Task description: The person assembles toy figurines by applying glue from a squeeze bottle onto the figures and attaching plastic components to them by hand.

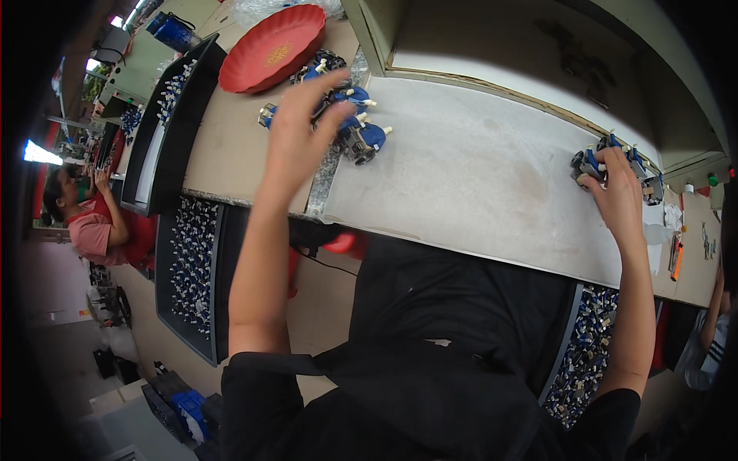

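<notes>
My left hand (pixel 298 137) is over a cluster of small blue-and-grey mechanical parts with cream tips (pixel 360 137) at the left end of the white work surface (pixel 453 165). Its thumb and fingers are spread apart, and nothing shows gripped between them. Toward the right end of that surface, my right hand (pixel 619 192) has its fingers curled and thumb closed on a small blue-and-grey part (pixel 590 163). More such parts (pixel 636 163) lie close beside its fingers, against the back ledge. The fingers hide some of the held part.
A red scalloped tray (pixel 275 48) lies behind the left cluster. Black bins of parts stand at the left (pixel 187 269), and another bin (pixel 584 353) is below the right forearm. An orange-handled tool (pixel 676 261) lies far right. Another person (pixel 108 223) works at far left.
</notes>
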The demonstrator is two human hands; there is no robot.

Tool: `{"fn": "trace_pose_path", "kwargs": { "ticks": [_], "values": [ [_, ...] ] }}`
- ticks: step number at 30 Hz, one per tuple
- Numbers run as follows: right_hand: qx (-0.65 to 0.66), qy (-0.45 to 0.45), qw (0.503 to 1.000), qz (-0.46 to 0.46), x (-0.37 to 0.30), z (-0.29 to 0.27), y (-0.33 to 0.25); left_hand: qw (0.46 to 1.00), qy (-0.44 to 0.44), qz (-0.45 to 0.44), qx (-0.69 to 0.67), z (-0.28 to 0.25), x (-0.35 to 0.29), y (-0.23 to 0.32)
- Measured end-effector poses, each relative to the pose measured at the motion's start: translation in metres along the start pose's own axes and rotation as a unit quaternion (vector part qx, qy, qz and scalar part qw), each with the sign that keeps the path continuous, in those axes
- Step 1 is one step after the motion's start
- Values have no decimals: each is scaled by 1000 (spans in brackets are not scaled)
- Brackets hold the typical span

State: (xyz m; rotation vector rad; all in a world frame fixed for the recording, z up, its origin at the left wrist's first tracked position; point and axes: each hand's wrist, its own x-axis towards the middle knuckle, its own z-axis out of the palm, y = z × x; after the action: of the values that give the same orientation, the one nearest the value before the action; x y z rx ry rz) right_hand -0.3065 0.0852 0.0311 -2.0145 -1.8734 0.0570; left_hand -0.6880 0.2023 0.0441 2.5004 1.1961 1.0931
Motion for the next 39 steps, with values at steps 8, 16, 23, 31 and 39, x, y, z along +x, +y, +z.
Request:
{"fn": "trace_pose_path", "kwargs": {
  "ticks": [8, 16, 23, 31, 39],
  "values": [
    [-13, 105, 994, -2, -60, 6, 25, 942, -147, -3, 303, 22, 89, -92],
    [-105, 146, 982, 59, -101, -3, 49, 945, -185, -39, 266, 19, 108, -132],
    [91, 486, 856, 150, -116, -11, 99, 967, 83, -135, -200, 1, 44, -5],
    [316, 303, 875, 206, -102, 3, 143, 866, -23, -183, -466, 122, -19, 105],
    [381, 332, 857, 99, -102, 7, 36, 993, -39, -31, -110, 119, -41, 117]
  ]
}}
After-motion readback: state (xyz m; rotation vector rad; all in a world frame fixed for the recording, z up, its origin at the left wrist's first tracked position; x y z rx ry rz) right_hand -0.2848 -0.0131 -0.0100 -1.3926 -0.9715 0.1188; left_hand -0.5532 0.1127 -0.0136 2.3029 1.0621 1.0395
